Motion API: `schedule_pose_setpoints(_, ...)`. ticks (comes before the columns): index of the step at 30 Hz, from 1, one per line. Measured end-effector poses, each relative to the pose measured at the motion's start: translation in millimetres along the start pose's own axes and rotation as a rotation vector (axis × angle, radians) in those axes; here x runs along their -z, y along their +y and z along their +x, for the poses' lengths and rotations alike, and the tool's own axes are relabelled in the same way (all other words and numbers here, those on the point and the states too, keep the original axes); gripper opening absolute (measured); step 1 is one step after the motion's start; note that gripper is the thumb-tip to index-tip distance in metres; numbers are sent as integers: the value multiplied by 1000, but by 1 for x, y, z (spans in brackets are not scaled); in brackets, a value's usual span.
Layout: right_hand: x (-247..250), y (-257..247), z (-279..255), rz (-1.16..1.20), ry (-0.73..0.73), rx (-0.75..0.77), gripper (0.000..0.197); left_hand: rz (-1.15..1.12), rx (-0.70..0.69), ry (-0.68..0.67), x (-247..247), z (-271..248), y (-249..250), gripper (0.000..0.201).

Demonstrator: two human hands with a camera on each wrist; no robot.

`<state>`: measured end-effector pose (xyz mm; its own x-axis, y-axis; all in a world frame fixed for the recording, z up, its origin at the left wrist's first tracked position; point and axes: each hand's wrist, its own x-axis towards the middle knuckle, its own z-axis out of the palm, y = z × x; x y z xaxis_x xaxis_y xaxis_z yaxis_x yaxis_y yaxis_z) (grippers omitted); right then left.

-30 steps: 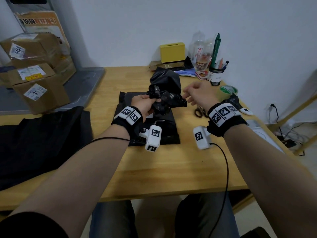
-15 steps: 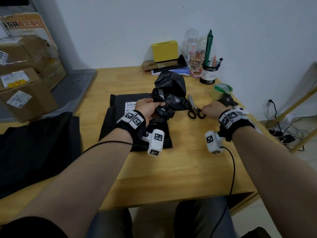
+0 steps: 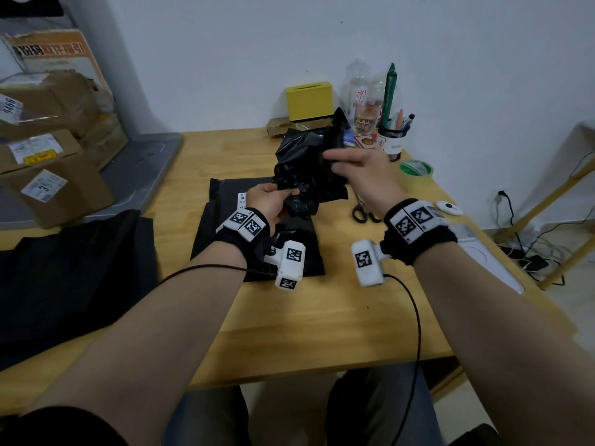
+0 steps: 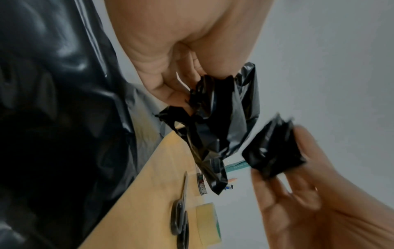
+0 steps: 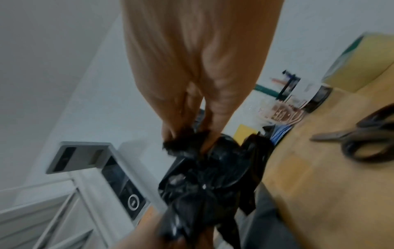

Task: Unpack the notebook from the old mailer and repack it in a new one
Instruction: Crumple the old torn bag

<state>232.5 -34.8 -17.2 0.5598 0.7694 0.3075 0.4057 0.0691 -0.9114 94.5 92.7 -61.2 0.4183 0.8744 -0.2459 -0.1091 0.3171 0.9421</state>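
A crumpled black plastic mailer (image 3: 306, 169) hangs above the wooden table (image 3: 338, 317) between both hands. My left hand (image 3: 288, 191) grips its lower bunched end, thumb and fingers pinched on the plastic (image 4: 204, 101). My right hand (image 3: 330, 157) pinches an upper fold of the same mailer (image 5: 185, 143); in the left wrist view this fold (image 4: 273, 150) sits between the right fingers. Under the hands lies a flat black package (image 3: 257, 246) with a white label (image 3: 242, 198). No notebook shows in any view.
Black scissors (image 3: 365, 214) lie on the table right of the package, a tape roll (image 3: 417, 169) beyond them. A yellow box (image 3: 309, 101), bottles and a pen cup (image 3: 391, 141) stand at the back. Cardboard boxes (image 3: 48, 178) and dark sheets (image 3: 70, 272) fill the left.
Half a second ago my right hand was down at the scissors on the table. It has risen and now pinches the mailer's upper fold. The left hand kept its grip.
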Motion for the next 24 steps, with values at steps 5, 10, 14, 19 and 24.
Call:
schedule_pose_setpoints(5, -45, -6, -11, -178, -220, 0, 27, 76, -46, -24, 13, -8, 9, 25)
schedule_pose_setpoints(10, -64, -6, -8, -317, -107, 11, 59, 99, -44, -169, 34, -19, 22, 22)
schedule_pose_setpoints(14, -71, -14, -8, -504, -156, 56, 56, 118, -36, -267, 50, -22, 31, 29)
schedule_pose_setpoints(19, -80, -14, -11, -508, -162, -20, 12, 187, -12, -293, 55, -27, 36, 36)
schedule_pose_setpoints(24, -83, -15, -11, -456, -66, -86, 16, 257, -12, -318, 60, -35, 46, 31)
